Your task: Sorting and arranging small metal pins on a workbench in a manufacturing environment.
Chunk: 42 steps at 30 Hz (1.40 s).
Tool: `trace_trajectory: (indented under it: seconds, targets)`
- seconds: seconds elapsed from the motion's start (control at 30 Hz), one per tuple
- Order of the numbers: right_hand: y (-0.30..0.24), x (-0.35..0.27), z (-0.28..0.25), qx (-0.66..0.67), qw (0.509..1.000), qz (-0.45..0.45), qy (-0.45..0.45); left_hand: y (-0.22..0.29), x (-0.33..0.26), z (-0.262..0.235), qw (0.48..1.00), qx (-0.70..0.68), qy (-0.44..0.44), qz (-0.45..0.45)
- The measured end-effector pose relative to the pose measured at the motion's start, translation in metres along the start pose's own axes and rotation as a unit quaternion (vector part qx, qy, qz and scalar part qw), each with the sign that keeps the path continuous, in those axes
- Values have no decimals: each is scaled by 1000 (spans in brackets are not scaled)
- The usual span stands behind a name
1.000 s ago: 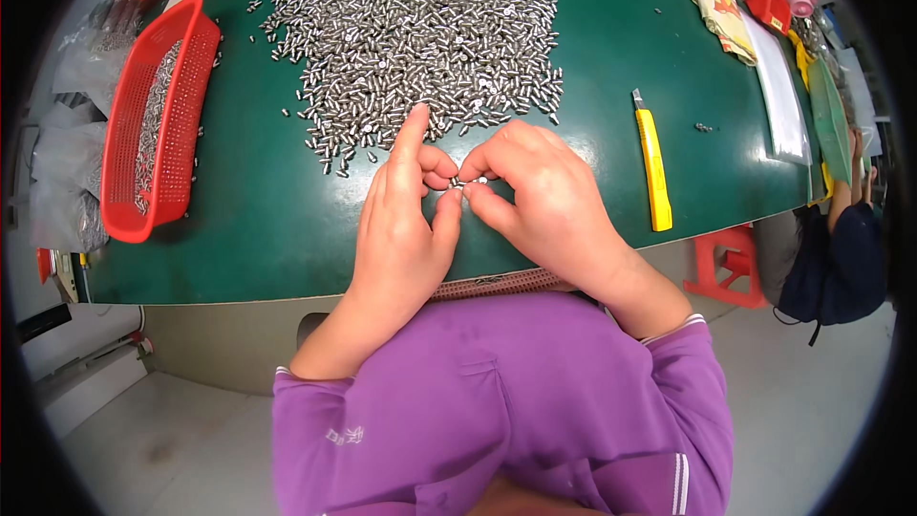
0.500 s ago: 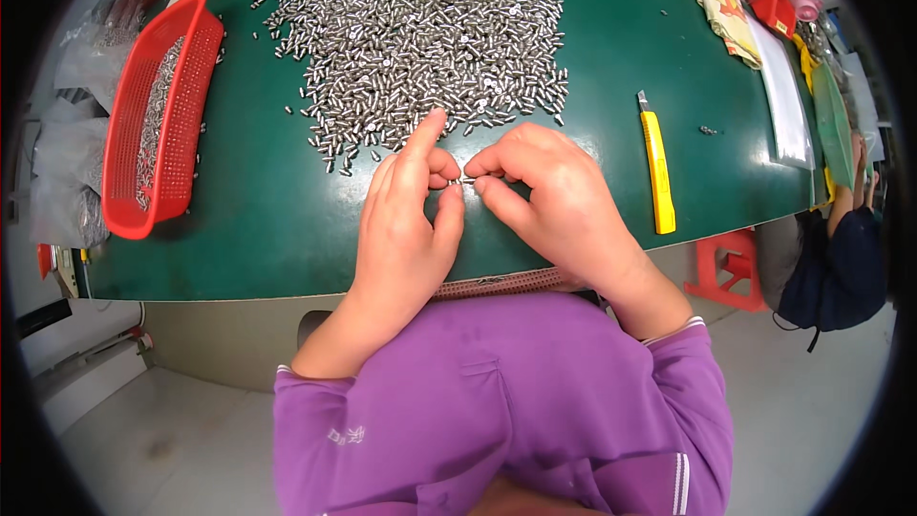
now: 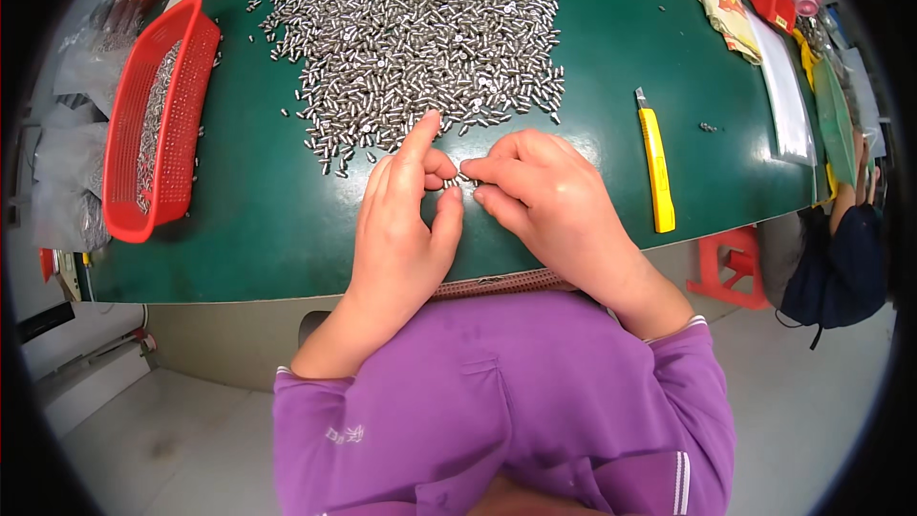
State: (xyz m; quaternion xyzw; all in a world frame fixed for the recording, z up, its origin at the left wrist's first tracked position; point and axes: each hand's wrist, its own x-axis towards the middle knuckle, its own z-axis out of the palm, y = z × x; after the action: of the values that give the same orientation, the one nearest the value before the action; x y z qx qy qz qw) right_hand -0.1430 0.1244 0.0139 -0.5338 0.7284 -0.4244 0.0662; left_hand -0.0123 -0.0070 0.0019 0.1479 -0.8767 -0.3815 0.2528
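Both my hands meet over the near side of the green table. My left hand is closed in a pinch on small silver metal pins, its index finger stretched out toward the pile. Close beside it, my right hand pinches another small metal piece between thumb and index finger, mostly hidden by the fingertips. Just beyond the fingers spreads a large pile of short silver metal pins with pointed ends.
A red perforated basket with more metal pieces stands at the left. Right of my hands lies a yellow utility knife, its blade tip showing. Bags and red bins crowd the far right, where another person is partly visible. A red stool stands below.
My right thumb and index finger have parted slightly and shifted a little at the small piece. My left hand keeps its pinch. The whole view has shifted slightly.
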Motion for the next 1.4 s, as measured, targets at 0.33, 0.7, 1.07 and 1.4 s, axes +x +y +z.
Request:
trace_trajectory:
  seconds: [0.33,0.7,1.07,1.4]
  targets:
    - [0,0,2,-15,1000,2,-5,0,0,0,1000,5,-5,-3]
    - [-4,6,-3,-8,1000,5,-9,0,1,-1,1000,-14,-4,-2]
    - [-6,7,-4,-7,1000,-3,-19,-2,0,0,1000,-9,3,3]
    - [-5,10,-4,3,1000,24,-17,-2,0,-1,1000,-11,1,-1]
